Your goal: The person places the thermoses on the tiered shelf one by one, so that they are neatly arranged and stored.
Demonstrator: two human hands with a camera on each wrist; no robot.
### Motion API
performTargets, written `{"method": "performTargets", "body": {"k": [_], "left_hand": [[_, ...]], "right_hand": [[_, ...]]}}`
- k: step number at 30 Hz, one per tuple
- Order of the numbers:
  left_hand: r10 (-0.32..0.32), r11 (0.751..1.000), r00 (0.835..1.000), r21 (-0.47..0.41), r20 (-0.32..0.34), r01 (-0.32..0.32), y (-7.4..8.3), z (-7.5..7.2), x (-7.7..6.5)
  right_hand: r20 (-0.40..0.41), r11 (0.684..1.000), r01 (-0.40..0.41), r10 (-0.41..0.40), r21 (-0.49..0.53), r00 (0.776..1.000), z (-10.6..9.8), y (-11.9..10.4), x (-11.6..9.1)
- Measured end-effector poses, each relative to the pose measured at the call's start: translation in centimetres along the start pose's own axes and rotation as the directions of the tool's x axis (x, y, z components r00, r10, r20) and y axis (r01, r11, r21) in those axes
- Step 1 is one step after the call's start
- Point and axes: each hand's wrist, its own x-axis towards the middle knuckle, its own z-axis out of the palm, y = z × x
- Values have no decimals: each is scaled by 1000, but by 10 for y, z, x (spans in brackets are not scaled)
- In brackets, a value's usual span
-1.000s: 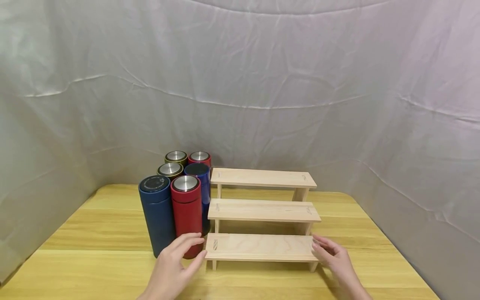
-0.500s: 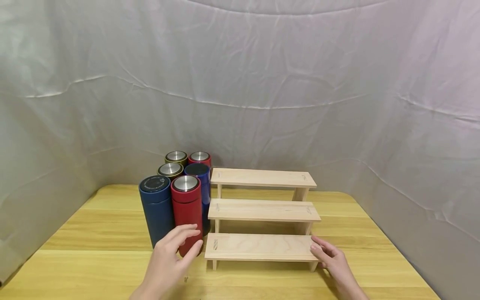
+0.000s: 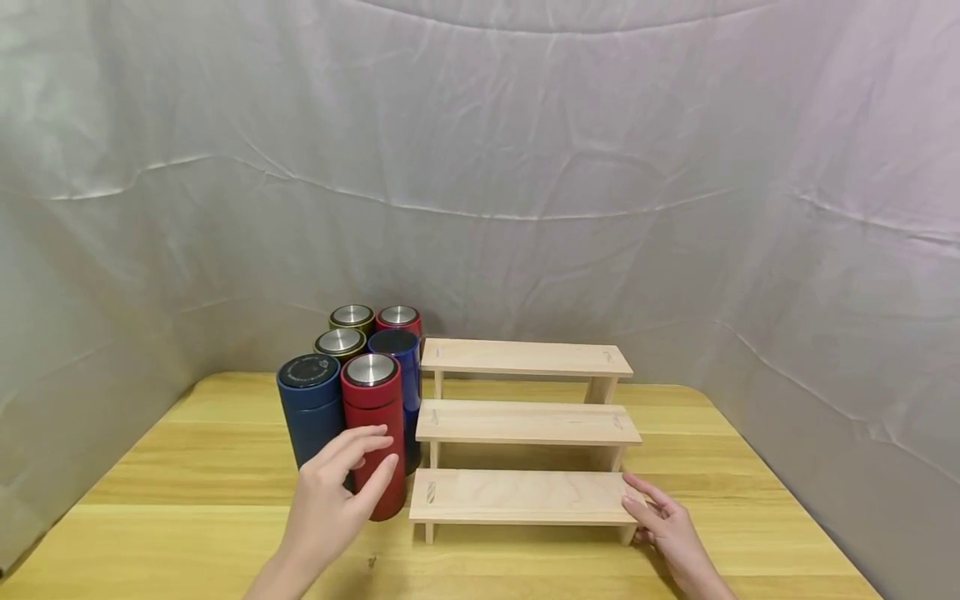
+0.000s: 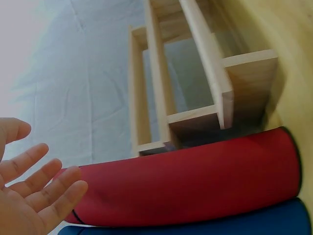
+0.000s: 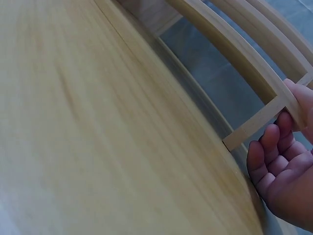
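Note:
My left hand hovers with its fingers spread in front of a red thermos with a silver-topped lid. In the left wrist view, its fingers lie close by the lid end of the red thermos. At the right end of a three-step wooden display rack, my right hand grips the lowest shelf. The right wrist view shows its thumb on the board's end and the other fingers curled beneath, beside the leg.
A matte blue thermos stands left of the red one. Behind them are a glossy blue thermos, two with yellow-green rims and another red one. Grey cloth surrounds the wooden table.
My left hand has moved away from the rack's left end, up and leftward to the front red thermos. My right hand has closed further on the lowest shelf's end. The rack stays put.

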Motion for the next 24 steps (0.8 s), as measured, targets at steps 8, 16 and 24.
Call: {"method": "performTargets", "body": {"k": [8, 16, 24], "left_hand": [[-56, 998, 998, 21, -7, 56, -2, -10, 10], [-71, 997, 994, 37, -79, 74, -10, -26, 16], [-58, 998, 973, 19, -225, 64, -20, -38, 20]], "right_hand": [[6, 1000, 28, -28, 1, 1000, -1, 1, 0], [23, 999, 47, -47, 12, 999, -2, 2, -1], [39, 997, 54, -55, 46, 998, -4, 3, -1]]}}
